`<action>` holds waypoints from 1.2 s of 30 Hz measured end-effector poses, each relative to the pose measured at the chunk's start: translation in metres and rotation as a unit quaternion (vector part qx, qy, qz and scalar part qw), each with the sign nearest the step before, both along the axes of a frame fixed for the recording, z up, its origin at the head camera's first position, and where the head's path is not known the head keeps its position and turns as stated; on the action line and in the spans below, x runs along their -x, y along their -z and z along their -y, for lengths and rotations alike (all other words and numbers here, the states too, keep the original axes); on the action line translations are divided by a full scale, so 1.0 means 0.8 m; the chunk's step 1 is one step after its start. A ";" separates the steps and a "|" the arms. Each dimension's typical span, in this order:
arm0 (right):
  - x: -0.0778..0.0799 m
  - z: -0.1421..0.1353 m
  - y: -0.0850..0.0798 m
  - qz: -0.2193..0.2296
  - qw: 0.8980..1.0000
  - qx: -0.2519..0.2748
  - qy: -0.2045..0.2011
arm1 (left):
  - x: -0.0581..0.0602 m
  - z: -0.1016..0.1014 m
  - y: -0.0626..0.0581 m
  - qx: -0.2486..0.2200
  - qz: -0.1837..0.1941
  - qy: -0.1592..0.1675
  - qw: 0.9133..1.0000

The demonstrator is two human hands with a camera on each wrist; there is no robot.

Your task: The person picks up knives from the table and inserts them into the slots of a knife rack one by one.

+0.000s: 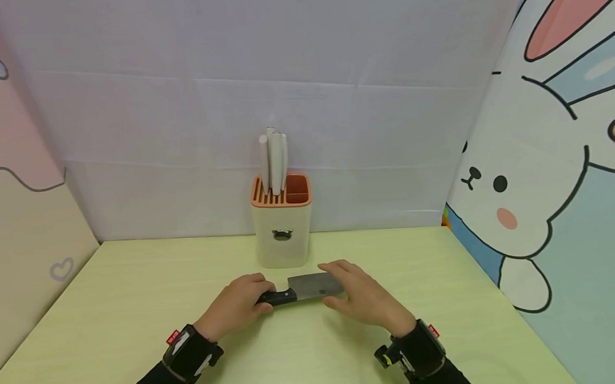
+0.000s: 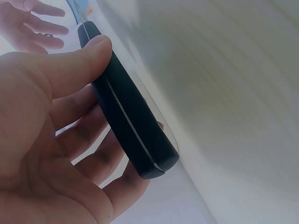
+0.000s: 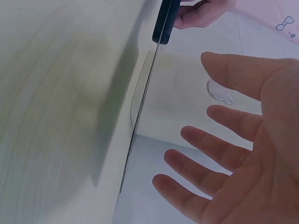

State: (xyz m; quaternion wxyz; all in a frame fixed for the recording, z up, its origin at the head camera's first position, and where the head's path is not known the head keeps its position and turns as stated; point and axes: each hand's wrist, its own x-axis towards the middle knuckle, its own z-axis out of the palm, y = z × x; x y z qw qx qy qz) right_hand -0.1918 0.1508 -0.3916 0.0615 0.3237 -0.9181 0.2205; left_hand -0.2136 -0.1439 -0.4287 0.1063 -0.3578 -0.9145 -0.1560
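Observation:
A cleaver (image 1: 311,286) with a broad grey blade and a black handle (image 2: 128,107) is held level, close over the table. My left hand (image 1: 238,305) pinches the handle, thumb on one side and fingers on the other, as the left wrist view shows. My right hand (image 1: 366,297) is beside the blade's far end, its fingers spread and straight. From the right wrist, the blade (image 3: 144,105) appears edge-on, with a gap between it and the right fingers (image 3: 210,172). The blade casts a shadow on the table.
Just behind the cleaver stands a cream knife block (image 1: 283,242) with an orange slotted top. Several white-handled knives (image 1: 274,162) stand in its left slots; square compartments (image 1: 298,188) are on its right. A white sheet (image 1: 378,154) hangs behind the pale wooden table (image 1: 151,279).

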 end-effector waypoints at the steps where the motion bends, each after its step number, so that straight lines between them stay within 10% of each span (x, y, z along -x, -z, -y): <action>1: 0.000 0.000 0.000 0.000 1.000 0.002 0.000 | 0.000 -0.002 0.000 0.002 0.002 0.000 1.000; 36: -0.002 0.003 -0.004 -0.004 1.000 0.008 0.001 | 0.000 -0.042 0.004 0.012 0.033 0.008 0.999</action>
